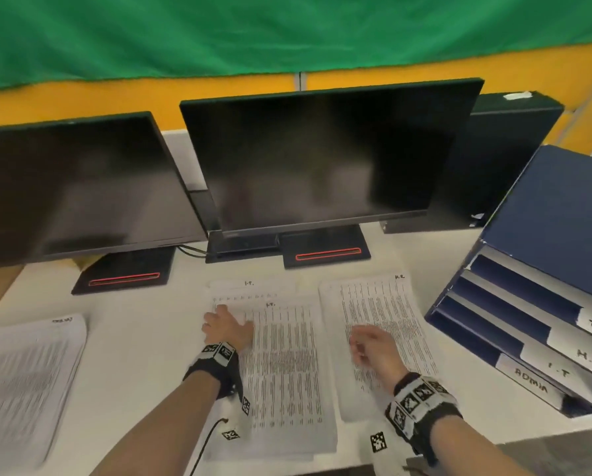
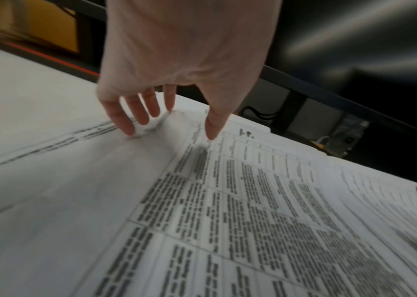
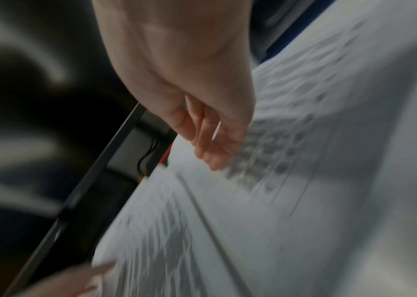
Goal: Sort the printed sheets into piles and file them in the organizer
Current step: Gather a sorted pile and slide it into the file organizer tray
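Three piles of printed sheets lie on the white table. The left pile (image 1: 30,383) is blurred. My left hand (image 1: 226,326) rests with straight, spread fingers on the upper left corner of the middle pile (image 1: 287,365), marked "I.T."; in the left wrist view the fingertips (image 2: 128,128) touch this middle pile (image 2: 227,221). The right hand (image 1: 370,348) hovers over the right pile (image 1: 384,314), marked "H.R.", fingers loosely bent and holding nothing. The right wrist view shows that hand (image 3: 210,148) just above blurred sheets (image 3: 304,180). A blue organizer (image 1: 535,235) stands at the right with labelled slots.
Two dark monitors (image 1: 75,187) (image 1: 322,156) stand behind the piles on black bases with red stripes. A black box (image 1: 493,166) sits at the back right. The table's front edge (image 1: 545,438) runs just below the organizer. A cable (image 1: 205,438) trails from my left wrist.
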The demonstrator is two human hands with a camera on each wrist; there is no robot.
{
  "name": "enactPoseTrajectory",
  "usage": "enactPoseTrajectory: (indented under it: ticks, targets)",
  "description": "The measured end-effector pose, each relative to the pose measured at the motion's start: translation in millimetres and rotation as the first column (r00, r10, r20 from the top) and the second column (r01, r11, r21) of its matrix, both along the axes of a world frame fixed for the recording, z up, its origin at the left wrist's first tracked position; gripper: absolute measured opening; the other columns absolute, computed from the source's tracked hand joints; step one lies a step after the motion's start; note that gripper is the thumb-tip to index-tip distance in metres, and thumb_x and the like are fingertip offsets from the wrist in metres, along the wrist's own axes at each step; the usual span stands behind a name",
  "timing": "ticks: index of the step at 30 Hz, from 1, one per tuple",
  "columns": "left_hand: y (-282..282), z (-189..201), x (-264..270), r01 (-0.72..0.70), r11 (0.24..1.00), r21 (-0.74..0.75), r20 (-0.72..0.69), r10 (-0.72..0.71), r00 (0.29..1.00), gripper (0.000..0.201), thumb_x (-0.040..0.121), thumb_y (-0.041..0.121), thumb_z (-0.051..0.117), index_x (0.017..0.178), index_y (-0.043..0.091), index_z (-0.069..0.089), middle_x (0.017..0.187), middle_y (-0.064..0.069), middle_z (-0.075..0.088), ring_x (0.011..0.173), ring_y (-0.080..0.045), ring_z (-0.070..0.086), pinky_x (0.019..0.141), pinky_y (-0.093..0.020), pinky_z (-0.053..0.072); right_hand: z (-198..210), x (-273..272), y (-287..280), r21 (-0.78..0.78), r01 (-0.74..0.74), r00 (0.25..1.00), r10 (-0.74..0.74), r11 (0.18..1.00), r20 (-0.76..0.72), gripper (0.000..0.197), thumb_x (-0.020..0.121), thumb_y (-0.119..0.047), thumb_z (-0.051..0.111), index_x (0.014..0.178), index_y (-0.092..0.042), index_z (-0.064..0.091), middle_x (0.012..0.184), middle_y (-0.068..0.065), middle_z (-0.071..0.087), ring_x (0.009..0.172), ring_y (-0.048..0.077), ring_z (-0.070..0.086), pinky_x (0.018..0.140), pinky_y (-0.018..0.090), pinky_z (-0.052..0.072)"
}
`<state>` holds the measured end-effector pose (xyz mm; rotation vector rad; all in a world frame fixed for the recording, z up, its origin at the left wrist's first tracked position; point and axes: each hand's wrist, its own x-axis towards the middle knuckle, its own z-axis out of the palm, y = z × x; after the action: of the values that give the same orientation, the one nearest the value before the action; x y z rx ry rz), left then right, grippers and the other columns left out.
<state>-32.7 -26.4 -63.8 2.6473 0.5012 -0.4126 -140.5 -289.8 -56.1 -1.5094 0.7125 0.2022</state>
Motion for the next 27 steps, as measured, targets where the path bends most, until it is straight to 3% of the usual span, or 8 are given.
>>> enactPoseTrajectory:
  ticks: [5,9,11,15,18,20,22,27]
  targets:
    - [19.4,-11.0,7.8,0.307,0.95,0.062,-0.069,-0.303,0.95,0.093,0.075,0.047,0.067,0.147,0.026,0.012,0.151,-0.012,0.008,0.134,-0.036,0.022,0.103,-0.049,0.039,-10.1,30.1,52.2,-0.318,-0.231,0.968,0.186,0.919,-0.167,0.052,0.091,-0.019,0.053,0.139,-0.009,0.039,0.144,0.009,0.042,0.13,0.026,0.042,0.109,0.042,0.037]
    - [29.3,-8.2,15.3,0.46,0.878,0.13,-0.084,-0.453,0.888,0.082,0.071,0.051,0.071,0.137,0.024,0.03,0.146,-0.009,0.021,0.129,-0.032,0.029,0.099,-0.047,0.043,-5.8,40.9,64.9,-0.349,-0.258,0.959,0.195,0.901,-0.205,0.009,0.085,-0.019,0.061,0.08,-0.014,0.056,0.092,0.006,0.059,0.093,0.022,0.056,0.102,0.044,0.045]
    - [32.6,-6.8,13.6,0.498,0.847,0.185,0.025,-0.511,0.859,0.058,0.079,0.042,0.064,0.127,0.022,0.041,0.135,-0.006,0.035,0.119,-0.026,0.038,0.091,-0.04,0.046,-8.6,44.6,67.6,-0.363,-0.241,0.963,0.177,0.9,-0.201,0.022,0.082,-0.016,0.063,0.066,-0.017,0.047,0.08,0.005,0.052,0.081,0.02,0.051,0.096,0.045,0.049]
    - [43.4,-10.4,9.3,0.621,0.762,0.182,0.269,-0.646,0.714,0.025,0.094,0.024,0.047,0.112,0.013,0.06,0.116,-0.006,0.053,0.103,-0.026,0.047,0.085,-0.037,0.044,-17.4,46.2,68.5,-0.345,-0.146,0.986,0.108,0.927,-0.128,0.053,0.079,-0.019,0.071,0.125,-0.008,0.046,0.127,0.012,0.052,0.118,0.028,0.05,0.099,0.035,0.041]
    - [51.0,-9.6,10.5,0.719,0.685,0.117,0.321,-0.711,0.626,0.02,0.094,0.021,0.052,0.097,0.007,0.067,0.1,-0.007,0.059,0.089,-0.022,0.048,0.078,-0.033,0.04,-23.1,52.2,68.0,-0.398,-0.165,0.985,0.13,0.903,-0.115,0.048,0.083,-0.023,0.067,0.125,-0.009,0.048,0.126,0.012,0.052,0.117,0.027,0.051,0.098,0.035,0.041]
    - [49.3,-6.0,11.7,0.723,0.689,0.055,0.275,-0.706,0.652,0.017,0.092,0.021,0.054,0.087,0.009,0.065,0.086,-0.004,0.06,0.078,-0.017,0.047,0.07,-0.026,0.036,-23.3,55.7,66.3,-0.449,-0.169,0.985,0.14,0.877,-0.097,0.016,0.084,-0.025,0.066,0.089,-0.014,0.055,0.099,0.009,0.054,0.085,0.02,0.056,0.076,0.03,0.046]
    - [46.3,-1.4,16.4,0.67,0.742,-0.04,0.2,-0.651,0.732,0.013,0.086,0.02,0.059,0.074,0.014,0.058,0.075,0.002,0.056,0.071,-0.015,0.048,0.059,-0.023,0.033,-24.6,57.5,65.7,-0.482,-0.138,0.99,0.127,0.866,-0.054,0.034,0.083,-0.027,0.067,0.063,-0.019,0.041,0.078,0.005,0.046,0.061,0.015,0.043,0.055,0.025,0.036]
    - [44.6,0.1,27.5,0.552,0.804,-0.22,0.156,-0.53,0.834,0.038,0.075,0.016,0.074,0.061,0.024,0.04,0.065,0.009,0.044,0.061,-0.009,0.04,0.054,-0.021,0.029,-10.7,50.9,67.4,-0.538,-0.152,0.986,0.167,0.829,-0.021,0.018,0.082,-0.021,0.069,0.084,-0.016,0.051,0.07,-0.009,0.051,0.073,0.017,0.054,0.057,0.024,0.039]
